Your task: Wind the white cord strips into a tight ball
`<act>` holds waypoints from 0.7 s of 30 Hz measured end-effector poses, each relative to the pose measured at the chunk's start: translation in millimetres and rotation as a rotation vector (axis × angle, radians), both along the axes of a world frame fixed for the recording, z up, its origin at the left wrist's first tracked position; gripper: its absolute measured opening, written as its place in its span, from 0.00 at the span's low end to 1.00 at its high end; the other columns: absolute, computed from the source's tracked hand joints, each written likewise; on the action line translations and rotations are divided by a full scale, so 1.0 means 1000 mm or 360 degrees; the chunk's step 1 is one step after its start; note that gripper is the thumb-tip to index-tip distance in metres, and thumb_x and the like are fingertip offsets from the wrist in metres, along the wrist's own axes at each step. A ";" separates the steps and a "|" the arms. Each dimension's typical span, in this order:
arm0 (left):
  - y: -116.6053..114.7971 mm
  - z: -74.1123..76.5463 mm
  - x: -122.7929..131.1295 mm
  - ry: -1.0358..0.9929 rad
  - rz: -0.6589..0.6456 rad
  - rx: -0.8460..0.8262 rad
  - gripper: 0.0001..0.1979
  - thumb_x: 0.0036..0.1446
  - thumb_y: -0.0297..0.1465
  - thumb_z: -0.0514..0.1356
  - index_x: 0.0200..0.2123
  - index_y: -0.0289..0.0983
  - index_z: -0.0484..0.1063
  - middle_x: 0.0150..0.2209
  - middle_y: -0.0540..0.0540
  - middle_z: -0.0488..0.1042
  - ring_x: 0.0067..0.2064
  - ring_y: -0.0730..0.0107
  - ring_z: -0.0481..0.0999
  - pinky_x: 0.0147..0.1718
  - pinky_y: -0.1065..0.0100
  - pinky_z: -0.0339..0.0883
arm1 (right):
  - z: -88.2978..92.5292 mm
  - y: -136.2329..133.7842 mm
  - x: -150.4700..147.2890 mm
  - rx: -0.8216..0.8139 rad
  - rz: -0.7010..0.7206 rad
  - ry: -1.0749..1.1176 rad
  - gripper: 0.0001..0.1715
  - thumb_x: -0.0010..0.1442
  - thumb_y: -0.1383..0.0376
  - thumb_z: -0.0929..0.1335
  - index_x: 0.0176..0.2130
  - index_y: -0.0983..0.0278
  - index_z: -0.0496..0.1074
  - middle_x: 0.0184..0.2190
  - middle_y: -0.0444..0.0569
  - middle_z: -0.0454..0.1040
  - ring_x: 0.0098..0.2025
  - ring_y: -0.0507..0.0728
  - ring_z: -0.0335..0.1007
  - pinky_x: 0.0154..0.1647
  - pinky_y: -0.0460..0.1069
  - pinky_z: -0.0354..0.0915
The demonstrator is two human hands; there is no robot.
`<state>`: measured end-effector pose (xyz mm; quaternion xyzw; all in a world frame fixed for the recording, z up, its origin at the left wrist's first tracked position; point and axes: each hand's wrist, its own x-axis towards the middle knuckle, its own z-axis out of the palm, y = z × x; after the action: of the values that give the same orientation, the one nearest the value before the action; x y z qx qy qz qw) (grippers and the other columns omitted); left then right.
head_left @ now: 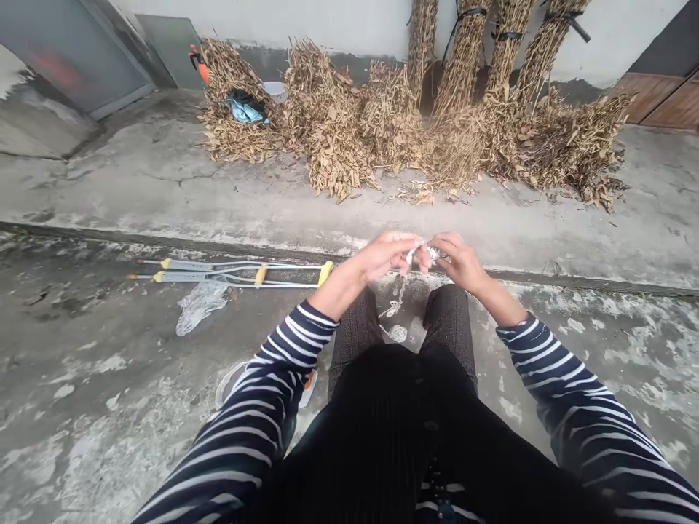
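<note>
Above my knees, my left hand [389, 256] and my right hand [457, 258] come close together, nearly touching at the fingertips. A white cord [411, 255] passes through the curled fingers of my left hand. My right hand pinches a small white bundle, which looks like part of the same cord. From the hands a loose length hangs down between my knees, and a small white coil [398, 333] rests on the ground below. How the cord is wound at the fingertips is too small to make out.
A pair of crutches [234, 274] with yellow pads lies to the left beside a clear plastic bag [201, 306]. Ahead, a low concrete step [262, 196] carries several heaps of dried stalks [338, 131]. A blue cloth [247, 109] lies on one heap.
</note>
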<state>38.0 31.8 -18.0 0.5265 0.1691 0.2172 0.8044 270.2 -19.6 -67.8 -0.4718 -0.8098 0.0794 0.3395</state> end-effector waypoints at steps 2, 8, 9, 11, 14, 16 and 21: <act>0.016 0.009 0.002 0.0079 0.0093 0.0069 0.15 0.61 0.38 0.66 0.35 0.28 0.74 0.32 0.39 0.80 0.31 0.71 0.80 0.21 0.76 0.61 | 0.004 -0.005 -0.002 -0.0097 0.0036 0.0048 0.19 0.60 0.70 0.66 0.51 0.61 0.73 0.48 0.56 0.76 0.53 0.65 0.71 0.52 0.61 0.71; 0.059 0.011 0.011 0.0471 0.0222 0.0184 0.15 0.63 0.35 0.65 0.29 0.28 0.75 0.26 0.41 0.77 0.24 0.74 0.75 0.23 0.74 0.62 | 0.024 -0.021 -0.011 -0.0550 0.0036 0.0431 0.32 0.54 0.70 0.69 0.58 0.58 0.69 0.50 0.52 0.74 0.49 0.60 0.73 0.33 0.47 0.70; 0.064 0.008 0.013 0.0521 0.0215 0.0214 0.16 0.62 0.35 0.65 0.27 0.28 0.75 0.25 0.41 0.76 0.23 0.74 0.75 0.22 0.73 0.62 | 0.026 -0.023 -0.011 -0.0584 0.0054 0.0462 0.31 0.54 0.69 0.69 0.57 0.58 0.70 0.51 0.52 0.73 0.48 0.59 0.72 0.32 0.47 0.70; 0.073 0.004 0.016 0.0619 0.0173 0.0288 0.17 0.59 0.35 0.68 0.24 0.28 0.75 0.22 0.40 0.75 0.22 0.72 0.74 0.22 0.72 0.63 | 0.029 -0.026 -0.013 -0.0614 0.0092 0.0473 0.28 0.56 0.69 0.69 0.56 0.58 0.74 0.51 0.51 0.73 0.48 0.58 0.72 0.34 0.46 0.70; 0.086 -0.001 0.021 0.0776 0.0105 0.0405 0.17 0.54 0.35 0.71 0.21 0.28 0.76 0.21 0.39 0.74 0.19 0.70 0.73 0.20 0.70 0.64 | 0.030 -0.029 -0.018 -0.0632 0.0097 0.0527 0.23 0.57 0.68 0.70 0.52 0.57 0.79 0.54 0.51 0.73 0.51 0.58 0.72 0.36 0.47 0.72; 0.093 -0.004 0.023 0.0881 0.0043 0.0474 0.15 0.54 0.32 0.70 0.21 0.28 0.77 0.21 0.38 0.75 0.19 0.69 0.73 0.20 0.69 0.65 | 0.031 -0.030 -0.022 -0.0683 0.0034 0.0641 0.20 0.56 0.66 0.72 0.49 0.57 0.81 0.54 0.51 0.74 0.49 0.58 0.73 0.34 0.46 0.72; 0.086 -0.024 0.028 0.0881 0.0270 0.0563 0.06 0.56 0.22 0.65 0.26 0.28 0.78 0.27 0.41 0.78 0.24 0.71 0.75 0.20 0.72 0.68 | 0.038 -0.027 -0.030 -0.0985 -0.0056 0.1212 0.23 0.42 0.66 0.80 0.41 0.60 0.82 0.45 0.50 0.79 0.43 0.58 0.75 0.32 0.48 0.77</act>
<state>66.5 117.6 -42.0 0.6810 0.3839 0.1582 0.6032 240.2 -46.3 -29.5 -0.5018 -0.5585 0.4774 0.4565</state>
